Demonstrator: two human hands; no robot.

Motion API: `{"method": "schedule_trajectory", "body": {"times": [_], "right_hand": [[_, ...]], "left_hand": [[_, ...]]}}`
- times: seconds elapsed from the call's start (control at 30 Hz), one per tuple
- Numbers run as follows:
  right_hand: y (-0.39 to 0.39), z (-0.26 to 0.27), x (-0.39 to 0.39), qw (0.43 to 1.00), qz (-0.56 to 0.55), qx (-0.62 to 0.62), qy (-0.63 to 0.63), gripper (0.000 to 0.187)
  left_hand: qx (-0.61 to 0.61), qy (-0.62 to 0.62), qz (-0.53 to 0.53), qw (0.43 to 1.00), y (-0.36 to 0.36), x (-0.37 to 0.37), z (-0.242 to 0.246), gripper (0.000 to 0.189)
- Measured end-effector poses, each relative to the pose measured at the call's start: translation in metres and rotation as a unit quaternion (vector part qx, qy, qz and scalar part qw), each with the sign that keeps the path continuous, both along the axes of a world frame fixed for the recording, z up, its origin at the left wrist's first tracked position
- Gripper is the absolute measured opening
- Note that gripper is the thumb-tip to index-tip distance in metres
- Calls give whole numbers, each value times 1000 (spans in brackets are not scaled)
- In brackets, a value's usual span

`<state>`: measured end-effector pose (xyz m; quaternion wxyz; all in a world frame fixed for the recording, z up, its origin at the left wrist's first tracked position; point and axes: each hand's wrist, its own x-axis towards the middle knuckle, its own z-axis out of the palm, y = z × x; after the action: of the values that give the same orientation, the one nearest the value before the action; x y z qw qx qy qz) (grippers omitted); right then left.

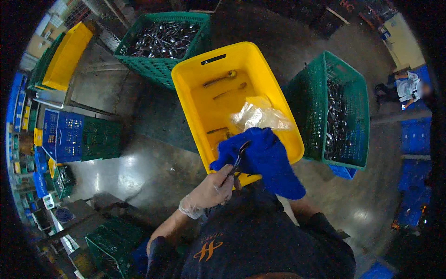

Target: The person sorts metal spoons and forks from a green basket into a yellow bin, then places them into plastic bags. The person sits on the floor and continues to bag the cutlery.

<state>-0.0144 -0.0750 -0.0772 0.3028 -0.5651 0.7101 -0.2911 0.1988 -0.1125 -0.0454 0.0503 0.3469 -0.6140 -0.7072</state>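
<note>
My left hand (217, 186), in a clear disposable glove, grips a slim piece of metal cutlery (238, 159) that points up and away from me. Its upper end lies against a blue cloth (270, 158). The cloth covers my right hand, which holds it up from below; only the forearm (303, 205) shows, and the fingers are hidden. Both hands are over the near end of a yellow plastic bin (184, 90). Inside the bin are a spoon (219, 79), other pieces of cutlery (216, 131) and a crumpled clear plastic bag (261, 118).
A green crate (150, 64) heaped with cutlery stands beyond the bin at left. Another green crate (348, 75) with cutlery is at right, above a blue crate (343, 171). Blue and green crates (83, 137) line the left side. A person (407, 87) is at far right.
</note>
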Motion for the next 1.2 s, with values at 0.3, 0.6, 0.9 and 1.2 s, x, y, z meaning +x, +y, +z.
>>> {"method": "schedule_trajectory", "body": {"times": [0.3, 0.6, 0.9, 1.2], "right_hand": [[72, 36, -88, 943, 132, -88, 292, 33], [104, 61, -138, 893, 120, -160, 404, 33], [131, 46, -180, 976, 141, -74, 147, 26], [110, 41, -139, 962, -52, -108, 246, 18]], "left_hand": [[-108, -89, -103, 985, 17, -80, 35, 22], [-173, -176, -300, 922, 47, -144, 51, 30], [-283, -78, -136, 946, 87, -159, 44, 22], [-212, -70, 79, 971, 85, -138, 11, 19]]}}
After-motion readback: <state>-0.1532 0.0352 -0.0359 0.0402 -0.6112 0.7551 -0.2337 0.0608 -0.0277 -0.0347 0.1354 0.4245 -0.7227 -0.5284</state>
